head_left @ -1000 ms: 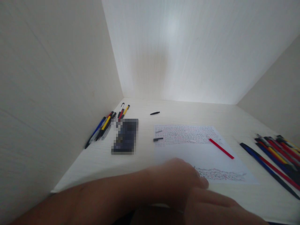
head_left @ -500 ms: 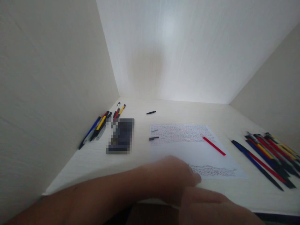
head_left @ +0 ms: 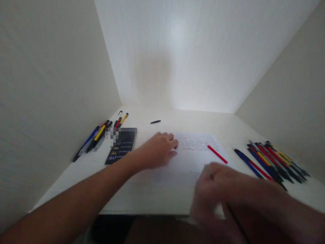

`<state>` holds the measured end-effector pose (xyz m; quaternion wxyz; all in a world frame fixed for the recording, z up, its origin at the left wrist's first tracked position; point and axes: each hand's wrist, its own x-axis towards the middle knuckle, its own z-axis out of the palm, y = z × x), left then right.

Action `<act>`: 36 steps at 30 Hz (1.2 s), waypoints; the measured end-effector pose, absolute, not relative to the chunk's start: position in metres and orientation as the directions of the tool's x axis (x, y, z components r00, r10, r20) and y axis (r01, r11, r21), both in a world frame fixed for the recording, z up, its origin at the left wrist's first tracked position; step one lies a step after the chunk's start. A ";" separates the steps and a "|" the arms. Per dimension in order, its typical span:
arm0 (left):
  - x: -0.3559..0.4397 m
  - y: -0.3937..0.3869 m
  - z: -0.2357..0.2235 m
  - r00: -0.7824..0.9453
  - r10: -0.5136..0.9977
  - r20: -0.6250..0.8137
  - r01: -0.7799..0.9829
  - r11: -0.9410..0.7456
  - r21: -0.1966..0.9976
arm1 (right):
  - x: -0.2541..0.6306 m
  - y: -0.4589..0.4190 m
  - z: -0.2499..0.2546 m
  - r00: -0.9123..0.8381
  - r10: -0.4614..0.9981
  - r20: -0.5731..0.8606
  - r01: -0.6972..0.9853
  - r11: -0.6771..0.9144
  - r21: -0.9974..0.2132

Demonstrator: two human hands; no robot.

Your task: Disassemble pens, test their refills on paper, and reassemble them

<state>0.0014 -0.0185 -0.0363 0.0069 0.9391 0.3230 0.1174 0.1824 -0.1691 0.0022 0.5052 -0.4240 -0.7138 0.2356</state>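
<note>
Left hand (head_left: 159, 151): moved from the near part of the written sheet (head_left: 184, 162) to its far left edge, fingers curled; cannot tell whether they grasp anything
Right hand (head_left: 215, 189): raised and blurred at the sheet's near edge, fingers bent; cannot tell if a pen is in it
Effect on sheet: middle uncovered, near handwriting mostly hidden by the right hand
Red pen barrel (head_left: 217, 154): on the sheet's right side, untouched
Smartphone (head_left: 123, 147): left of the sheet, behind the left wrist
Pens: loose bunches left (head_left: 101, 133) and right (head_left: 269, 157) on the desk (head_left: 152, 198), no holder seen
</note>
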 end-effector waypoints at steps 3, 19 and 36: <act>-0.019 0.001 -0.037 0.733 0.653 0.187 0.650 -0.755 0.090 | 0.193 -0.132 0.000 0.099 0.839 0.535 0.257 0.498 -0.828; -0.030 0.002 -0.036 0.761 0.597 -0.256 0.648 -0.717 0.254 | 0.210 -0.102 -0.055 -0.281 0.957 0.067 0.386 0.177 -0.905; -0.029 0.009 -0.048 0.774 0.595 -0.218 0.633 -0.731 0.254 | 0.206 -0.122 -0.065 -0.260 0.965 0.044 0.583 0.193 -0.789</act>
